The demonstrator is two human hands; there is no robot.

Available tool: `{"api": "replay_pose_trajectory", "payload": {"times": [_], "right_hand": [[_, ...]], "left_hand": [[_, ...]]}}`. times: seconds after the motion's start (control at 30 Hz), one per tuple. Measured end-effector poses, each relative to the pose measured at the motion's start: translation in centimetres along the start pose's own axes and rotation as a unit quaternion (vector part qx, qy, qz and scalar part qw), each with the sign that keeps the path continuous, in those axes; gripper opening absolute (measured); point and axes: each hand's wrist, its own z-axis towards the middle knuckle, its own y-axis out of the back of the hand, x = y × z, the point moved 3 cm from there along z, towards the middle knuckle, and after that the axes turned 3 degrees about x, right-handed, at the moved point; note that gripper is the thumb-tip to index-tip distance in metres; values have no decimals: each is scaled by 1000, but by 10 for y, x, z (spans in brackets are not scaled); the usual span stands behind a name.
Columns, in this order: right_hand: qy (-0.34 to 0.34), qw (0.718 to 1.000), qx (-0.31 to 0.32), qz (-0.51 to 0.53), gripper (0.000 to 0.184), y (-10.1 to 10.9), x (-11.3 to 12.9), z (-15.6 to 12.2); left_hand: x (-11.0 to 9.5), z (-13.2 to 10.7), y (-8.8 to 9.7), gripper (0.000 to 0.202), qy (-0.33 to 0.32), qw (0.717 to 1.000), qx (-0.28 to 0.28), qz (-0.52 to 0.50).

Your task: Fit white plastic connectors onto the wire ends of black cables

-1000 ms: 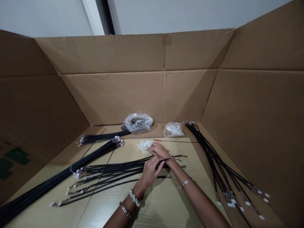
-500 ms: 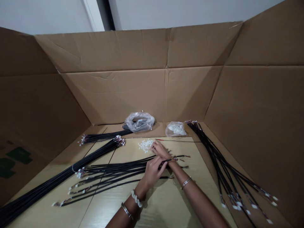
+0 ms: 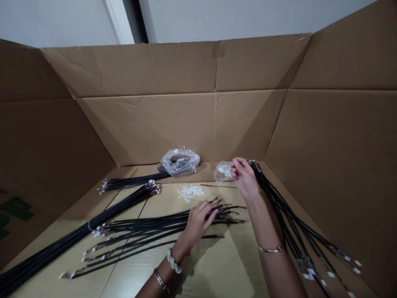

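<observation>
My left hand is closed around a black cable close to its stripped end, low over a spread of loose black cables. Thin coloured wires stick out of these cables' right ends, and white connectors sit on their left ends. Raised at the right is my right hand, its fingertips pinched together in front of a clear bag of white parts. Whatever may be between those fingertips is too small to make out. A pile of small white connector housings lies just beyond my left hand.
Tied black cables run along the left, with another bundle behind. A clear plastic bag rests at the back. More cables fan out at right. A thin red-tipped tool lies near the pile. Cardboard walls surround the table.
My right hand has lifted away from beside the white pile and moved right and up, toward the small bag. My left hand stays low over the cables, slightly shifted.
</observation>
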Motion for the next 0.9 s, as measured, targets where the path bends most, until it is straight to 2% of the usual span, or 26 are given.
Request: {"api": "replay_pose_trajectory", "payload": {"times": [0.13, 0.2, 0.3, 0.5, 0.7, 0.9], "right_hand": [[43, 999, -8, 16, 15, 2, 40, -7], [57, 998, -6, 29, 10, -6, 55, -14], [59, 997, 6, 47, 13, -26, 67, -25], [16, 997, 30, 67, 22, -68, 71, -43], [-15, 995, 60, 78, 21, -89, 75, -55], [-44, 991, 86, 90, 18, -106, 70, -65]], "left_hand": [[-17, 28, 16, 29, -7, 1000, 7, -24], [-25, 42, 26, 29, -5, 999, -6, -36], [-35, 57, 44, 29, 5, 998, -39, -57], [-47, 69, 83, 31, 39, 986, -108, -119], [-57, 66, 112, 29, 57, 966, -170, -187], [-71, 62, 128, 29, 40, 946, -225, -231]]}}
